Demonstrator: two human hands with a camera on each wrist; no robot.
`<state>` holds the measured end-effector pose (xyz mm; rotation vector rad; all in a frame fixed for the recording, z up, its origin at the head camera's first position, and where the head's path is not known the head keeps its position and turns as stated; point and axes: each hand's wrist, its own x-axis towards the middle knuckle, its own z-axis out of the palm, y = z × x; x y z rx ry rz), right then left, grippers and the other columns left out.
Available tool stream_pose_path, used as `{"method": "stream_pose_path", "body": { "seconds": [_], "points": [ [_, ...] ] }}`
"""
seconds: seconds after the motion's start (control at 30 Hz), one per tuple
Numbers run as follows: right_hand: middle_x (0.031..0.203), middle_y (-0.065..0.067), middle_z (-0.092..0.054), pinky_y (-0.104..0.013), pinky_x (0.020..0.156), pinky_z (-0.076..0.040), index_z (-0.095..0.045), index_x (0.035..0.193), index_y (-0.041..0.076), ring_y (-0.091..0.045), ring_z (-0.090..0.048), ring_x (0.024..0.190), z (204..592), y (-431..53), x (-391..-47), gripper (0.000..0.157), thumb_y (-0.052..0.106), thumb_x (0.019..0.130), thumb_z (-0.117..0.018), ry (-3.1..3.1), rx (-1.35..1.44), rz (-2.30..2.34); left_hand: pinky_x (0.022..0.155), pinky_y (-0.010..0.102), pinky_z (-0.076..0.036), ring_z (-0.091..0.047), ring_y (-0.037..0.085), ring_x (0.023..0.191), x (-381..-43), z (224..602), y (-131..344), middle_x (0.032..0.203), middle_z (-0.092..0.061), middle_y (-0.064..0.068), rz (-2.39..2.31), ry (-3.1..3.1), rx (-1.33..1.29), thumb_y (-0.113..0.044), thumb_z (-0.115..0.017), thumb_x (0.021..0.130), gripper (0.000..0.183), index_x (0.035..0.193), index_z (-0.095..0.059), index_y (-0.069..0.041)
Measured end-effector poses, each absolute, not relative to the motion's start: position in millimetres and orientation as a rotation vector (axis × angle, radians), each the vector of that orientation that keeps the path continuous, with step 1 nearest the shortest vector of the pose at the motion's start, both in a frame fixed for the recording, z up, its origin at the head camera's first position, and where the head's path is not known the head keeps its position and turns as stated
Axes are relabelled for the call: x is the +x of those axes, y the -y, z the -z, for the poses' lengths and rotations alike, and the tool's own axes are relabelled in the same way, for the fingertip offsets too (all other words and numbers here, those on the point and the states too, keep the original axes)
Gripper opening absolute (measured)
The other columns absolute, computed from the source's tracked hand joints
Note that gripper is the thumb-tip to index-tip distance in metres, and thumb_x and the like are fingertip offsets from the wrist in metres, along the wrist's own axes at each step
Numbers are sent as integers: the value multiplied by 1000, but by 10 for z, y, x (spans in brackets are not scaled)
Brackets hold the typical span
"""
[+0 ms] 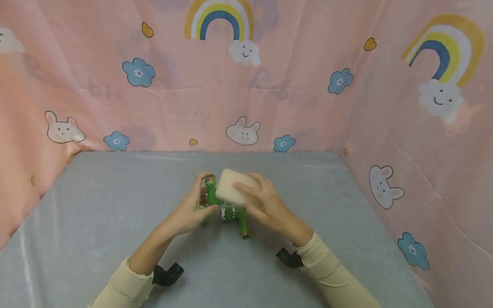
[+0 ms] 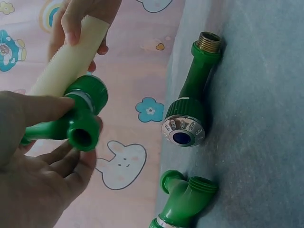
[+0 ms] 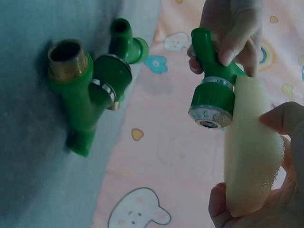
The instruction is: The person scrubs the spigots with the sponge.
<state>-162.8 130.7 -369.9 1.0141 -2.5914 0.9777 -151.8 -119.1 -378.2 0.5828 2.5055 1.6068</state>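
My left hand (image 1: 191, 210) grips a green angle valve (image 2: 88, 114) with a ribbed, silver-ringed knob, thumb on one side and fingers on the other. A pale cream sponge (image 1: 234, 187) is in my right hand (image 1: 271, 206), thumb and fingers spread along its sides. In the right wrist view the sponge's flat face lies right against the held valve (image 3: 212, 97). Below the hands, a second green valve (image 1: 234, 213) with a brass threaded end lies on the table. A third green valve (image 2: 190, 204) lies near it, partly hidden by my left hand in the head view.
The grey cloth-covered table (image 1: 115, 205) spreads around the hands. A pink printed curtain (image 1: 169, 107) rises behind it and along the sides. Black curved pieces (image 1: 168, 274) stick out at both wrists, by the cream sleeves (image 1: 327, 269).
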Motion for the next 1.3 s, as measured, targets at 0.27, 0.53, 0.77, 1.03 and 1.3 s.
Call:
{"method": "stream_pose_path", "body": {
  "seconds": [0.27,0.53,0.77,1.03,1.3],
  "points": [
    [151,-21,-43,-60,95,-50,-59,143,22,-43,-44,132,3633,-1401,-1645,47,14,96,-65,2667,986,-977,95,52,-58,-68,41,114,-1535,3780,1211,131,-65,28,-1675,-2543,531,5,-64,94,75,159,-27,-7],
    [151,-21,-42,-54,93,-51,-59,143,24,-41,-46,128,3553,-1521,-1672,50,12,94,-67,2732,874,-993,92,49,-60,-66,41,118,-1561,3754,1253,132,-64,27,-1728,-2554,422,-4,-63,98,54,147,-44,6],
    [148,-25,-43,-56,93,-50,-62,140,18,-44,-45,129,3601,-1482,-1692,49,10,92,-68,2535,937,-977,93,45,-60,-68,37,116,-1564,3745,1241,133,-64,27,-1785,-2521,378,-6,-61,99,53,148,-43,7],
    [144,-23,-46,-59,98,-50,-61,138,17,-43,-45,130,3702,-1303,-1646,51,10,90,-74,2334,1081,-887,96,48,-58,-68,35,118,-1525,3751,1166,134,-64,23,-1742,-2499,521,-8,-61,99,50,145,-48,6],
    [143,-23,-46,-57,101,-51,-64,136,18,-42,-46,127,3726,-1320,-1686,54,4,86,-79,2351,1008,-803,92,44,-60,-69,34,115,-1494,3751,1140,133,-65,25,-1694,-2466,515,-8,-62,99,48,143,-49,7]
  ]
}}
